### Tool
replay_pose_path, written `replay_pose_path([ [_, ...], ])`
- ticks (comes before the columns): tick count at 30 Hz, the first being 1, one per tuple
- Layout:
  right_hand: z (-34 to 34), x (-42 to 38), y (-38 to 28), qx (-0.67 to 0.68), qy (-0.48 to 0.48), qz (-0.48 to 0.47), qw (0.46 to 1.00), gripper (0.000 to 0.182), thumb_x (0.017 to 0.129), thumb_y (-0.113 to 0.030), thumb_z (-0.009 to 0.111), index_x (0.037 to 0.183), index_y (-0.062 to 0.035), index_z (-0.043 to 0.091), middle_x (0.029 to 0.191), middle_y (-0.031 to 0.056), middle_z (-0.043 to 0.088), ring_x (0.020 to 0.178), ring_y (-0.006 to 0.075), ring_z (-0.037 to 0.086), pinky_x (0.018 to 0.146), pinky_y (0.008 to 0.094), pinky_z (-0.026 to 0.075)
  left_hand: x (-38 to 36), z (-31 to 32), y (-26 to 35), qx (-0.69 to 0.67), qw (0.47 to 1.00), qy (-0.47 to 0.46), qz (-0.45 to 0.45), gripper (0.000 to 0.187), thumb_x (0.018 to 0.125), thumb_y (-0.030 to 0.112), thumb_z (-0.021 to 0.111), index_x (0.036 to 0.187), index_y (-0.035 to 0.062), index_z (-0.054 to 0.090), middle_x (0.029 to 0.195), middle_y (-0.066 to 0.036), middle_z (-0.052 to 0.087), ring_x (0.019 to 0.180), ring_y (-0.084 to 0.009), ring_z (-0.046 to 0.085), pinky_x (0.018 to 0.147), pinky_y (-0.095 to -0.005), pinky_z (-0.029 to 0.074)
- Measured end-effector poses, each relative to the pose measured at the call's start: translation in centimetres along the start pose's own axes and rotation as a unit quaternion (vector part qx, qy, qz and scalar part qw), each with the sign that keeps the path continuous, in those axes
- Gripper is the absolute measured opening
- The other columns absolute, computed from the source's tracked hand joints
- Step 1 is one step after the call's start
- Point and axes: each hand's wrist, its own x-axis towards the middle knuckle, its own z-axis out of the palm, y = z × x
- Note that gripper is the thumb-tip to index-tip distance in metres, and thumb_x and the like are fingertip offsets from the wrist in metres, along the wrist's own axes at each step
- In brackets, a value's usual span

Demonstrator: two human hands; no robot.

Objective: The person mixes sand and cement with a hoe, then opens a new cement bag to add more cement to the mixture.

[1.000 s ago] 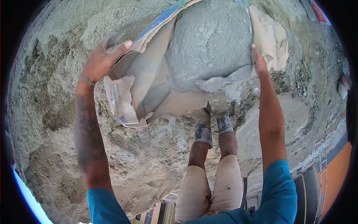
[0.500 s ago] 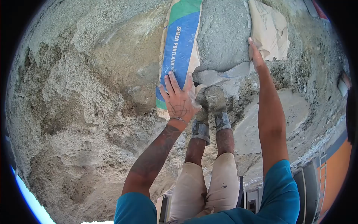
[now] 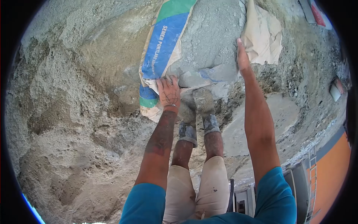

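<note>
A torn cement sack, blue and green with "SEMEN PORTLAND" print, lies split lengthwise over grey cement powder. My left hand is closed on the creased lower edge of its printed side, fingers curled into the paper. At the opposite side, my right hand is turned edge-on beside the sack's brown inner flap. One digit shows stretched out along the powder's edge; the other fingers are mostly hidden. Between the hands, a powder-covered strip of sack paper crosses the lower end.
My cement-coated boots stand right at the sack's lower end. Rough sandy ground rises in lumps on the left. At lower right are a ladder and an orange wall. A broken block lies near the right edge.
My left hand has gone from lying spread on the printed side to gripping its lower edge, which is now folded up. The right hand stays beside the brown flap.
</note>
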Motion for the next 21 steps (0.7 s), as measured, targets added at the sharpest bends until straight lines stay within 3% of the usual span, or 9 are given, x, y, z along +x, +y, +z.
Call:
replay_pose_path([
  [1, -0.2, 0.3, 0.3, -0.025, 0.006, 0.042, 0.999, 0.088, 0.077, -0.061, 0.039, 0.127, 0.0095, 0.026, 0.130, 0.0187, 0.032, 0.120, 0.0256, 0.031, 0.100, 0.0301, 0.021, 0.2, 0.1, -0.7, 0.004, 0.998, 0.066, 0.020, 0.036, 0.073, 0.022, 0.051, 0.106, 0.0080, 0.050, 0.079, -0.009, 0.057, 0.091, -0.0243, 0.048, 0.091, -0.0419, 0.025],
  [4, -0.4, 0.5, 1.2, -0.032, 0.002, 0.078, 0.996, 0.086, 0.079, -0.060, 0.039, 0.127, 0.0099, 0.025, 0.131, 0.0186, 0.031, 0.121, 0.0248, 0.030, 0.100, 0.0300, 0.021, 0.3, 0.6, -3.1, -0.147, 0.982, 0.087, 0.077, 0.034, 0.068, 0.022, 0.055, 0.098, 0.0071, 0.052, 0.068, -0.009, 0.057, 0.079, -0.0239, 0.052, 0.084, -0.0395, 0.030],
  [6, 0.4, -0.6, -0.2, -0.057, 0.037, 0.086, 0.994, 0.085, 0.079, -0.059, 0.039, 0.126, 0.0113, 0.027, 0.130, 0.0200, 0.032, 0.120, 0.0251, 0.031, 0.099, 0.0303, 0.022, 0.6, 0.0, -5.1, -0.200, 0.958, 0.179, 0.099, 0.030, 0.064, 0.018, 0.058, 0.092, 0.0066, 0.054, 0.061, -0.010, 0.056, 0.071, -0.0230, 0.055, 0.079, -0.0372, 0.032],
  [9, 2.0, -3.3, -2.1, -0.094, 0.064, 0.067, 0.991, 0.096, 0.072, -0.070, 0.033, 0.119, 0.0138, 0.036, 0.126, 0.0254, 0.037, 0.120, 0.0317, 0.032, 0.098, 0.0332, 0.023, 0.3, -3.3, -7.5, -0.256, 0.948, 0.185, 0.034, 0.045, 0.064, 0.019, 0.062, 0.105, 0.0053, 0.049, 0.066, -0.011, 0.058, 0.067, -0.0248, 0.055, 0.076, -0.0360, 0.034],
  [11, 3.3, -5.1, -3.6, -0.128, 0.085, 0.091, 0.984, 0.094, 0.073, -0.070, 0.030, 0.114, 0.0143, 0.041, 0.121, 0.0267, 0.041, 0.117, 0.0334, 0.035, 0.097, 0.0343, 0.025, 1.6, -5.5, -8.4, -0.297, 0.936, 0.179, -0.049, 0.080, 0.059, 0.027, 0.071, 0.124, 0.0028, 0.031, 0.073, -0.011, 0.061, 0.069, -0.0271, 0.058, 0.080, -0.0345, 0.038],
  [12, 4.0, -5.7, -4.5, -0.160, 0.110, 0.107, 0.975, 0.093, 0.074, -0.069, 0.028, 0.110, 0.0147, 0.046, 0.116, 0.0280, 0.045, 0.114, 0.0351, 0.039, 0.095, 0.0354, 0.027, 2.3, -5.1, -8.8, -0.297, 0.936, 0.182, -0.057, 0.080, 0.059, 0.027, 0.071, 0.124, 0.0028, 0.031, 0.073, -0.011, 0.061, 0.069, -0.0271, 0.058, 0.080, -0.0345, 0.038],
  [14, 5.0, -6.7, -5.5, -0.159, 0.112, 0.115, 0.974, 0.091, 0.075, -0.069, 0.025, 0.103, 0.0143, 0.050, 0.109, 0.0292, 0.048, 0.109, 0.0368, 0.041, 0.093, 0.0369, 0.028, 3.6, -4.0, -9.6, -0.361, 0.917, 0.114, -0.127, 0.104, 0.058, 0.034, 0.073, 0.132, 0.0012, 0.007, 0.082, -0.013, 0.062, 0.078, -0.0301, 0.059, 0.081, -0.0366, 0.040],
  [15, 5.4, -7.4, -5.6, -0.158, 0.120, 0.130, 0.972, 0.090, 0.076, -0.068, 0.023, 0.097, 0.0139, 0.054, 0.102, 0.0303, 0.052, 0.105, 0.0385, 0.044, 0.091, 0.0384, 0.030, 4.2, -6.9, -10.0, -0.325, 0.921, -0.014, -0.215, 0.103, 0.059, 0.042, 0.071, 0.132, -0.0007, 0.013, 0.090, -0.016, 0.061, 0.086, -0.0315, 0.058, 0.083, -0.0374, 0.042],
  [21, 8.6, -12.3, -6.5, -0.207, 0.114, 0.211, 0.948, 0.091, 0.077, -0.068, 0.020, 0.092, 0.0144, 0.056, 0.100, 0.0324, 0.052, 0.102, 0.0402, 0.045, 0.091, 0.0402, 0.030, 9.0, -8.7, -14.5, -0.224, 0.952, -0.148, -0.146, 0.076, 0.064, 0.055, 0.059, 0.108, -0.0057, 0.050, 0.099, -0.023, 0.057, 0.093, -0.0353, 0.055, 0.081, -0.0384, 0.043],
])
